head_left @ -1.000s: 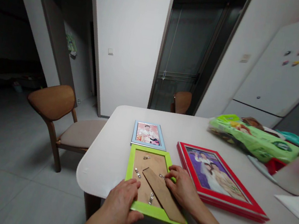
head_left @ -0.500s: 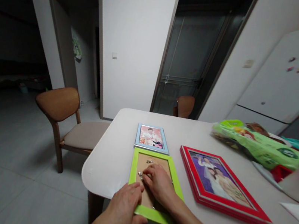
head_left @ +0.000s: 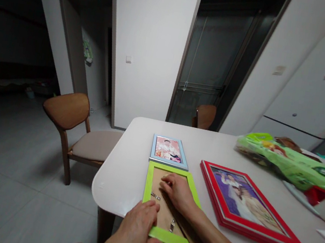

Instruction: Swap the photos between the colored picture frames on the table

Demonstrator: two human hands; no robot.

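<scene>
A lime-green picture frame (head_left: 149,181) lies face down at the near edge of the white table (head_left: 124,169), its brown backing board and small metal clips showing. My left hand (head_left: 139,226) presses on the frame's near left corner, fingers curled over the edge. My right hand (head_left: 178,189) rests on the backing board near its far end, fingertips bent together at a clip by the top edge. A small light-blue framed photo (head_left: 169,151) lies just beyond the green frame. To the right lies a large red framed photo (head_left: 248,203).
A wooden chair (head_left: 77,132) stands left of the table. Green plastic packs (head_left: 288,162) and other items lie at the table's far right. A white fridge (head_left: 315,92) stands behind them. Two dark doorways open in the back wall; a second chair (head_left: 205,116) sits beyond the table.
My right hand has moved from the frame's right side across the backing board to its far end. The left hand stays on the near corner. The view has shifted slightly left.
</scene>
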